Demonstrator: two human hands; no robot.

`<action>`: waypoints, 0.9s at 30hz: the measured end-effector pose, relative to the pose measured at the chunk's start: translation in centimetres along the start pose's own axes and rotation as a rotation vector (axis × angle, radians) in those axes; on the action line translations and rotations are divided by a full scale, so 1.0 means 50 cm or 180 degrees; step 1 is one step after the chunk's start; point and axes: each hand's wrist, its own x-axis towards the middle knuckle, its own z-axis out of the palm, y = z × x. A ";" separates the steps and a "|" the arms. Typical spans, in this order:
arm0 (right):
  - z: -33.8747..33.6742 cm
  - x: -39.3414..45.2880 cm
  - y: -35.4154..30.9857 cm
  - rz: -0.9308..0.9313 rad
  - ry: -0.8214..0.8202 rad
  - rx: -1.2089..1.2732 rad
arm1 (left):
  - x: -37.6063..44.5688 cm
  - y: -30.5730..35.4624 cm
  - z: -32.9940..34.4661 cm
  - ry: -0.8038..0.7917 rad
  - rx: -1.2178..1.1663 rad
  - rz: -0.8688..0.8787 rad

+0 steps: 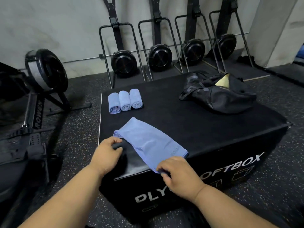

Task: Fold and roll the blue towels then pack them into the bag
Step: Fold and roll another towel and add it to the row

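Pinching the near corner of the folded towel (148, 142), the right hand (179, 176) has fingers closed on the blue edge right at the front lip of the plyo box (213, 129). Left hand (106, 153) sits at the towel's other near end, fingers curled shut around something dark and rounded next to the cloth; can't tell what it is, or whether any towel is actually in that grip. Step looks like starting the roll on the fourth towel. To do it well, I'd say: get both hands on the same short edge, square it up, tuck the first turn tight, then roll away from the body with even pressure so the ends stay flush. Towel is lying diagonally on the box, so straighten it first or the roll will telescope. Its near corner is at the box edge and could slip off. Towel itself: light blue, thin, soft pile, folded into a long strip with layered edges visible at the left end, some wrinkling, stitched hem. Beyond it, three rolled towels (125, 101) sit side by side, touching, at the back left of the box. Bag (218, 94) is black, slumped, mouth partly open, at the back right, well apart from the rolls. Nothing packed yet, judging by that.
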 end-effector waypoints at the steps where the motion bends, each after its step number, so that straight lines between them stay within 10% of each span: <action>1: 0.006 0.001 -0.015 -0.0036 -0.0028 0.0025 | -0.019 0.005 0.011 -0.0087 0.0104 0.0162; 6: 0.045 -0.009 -0.079 -0.0143 -0.0242 0.0233 | -0.054 0.014 0.057 -0.0245 0.0236 0.0588; 13: 0.066 -0.021 -0.090 -0.0048 -0.0130 0.0336 | 0.002 0.012 0.009 -0.0037 -0.0090 -0.0688; 27: 0.098 0.035 -0.084 -0.0093 -0.0136 0.0589 | 0.211 0.034 0.054 -0.0206 -0.1731 -0.1026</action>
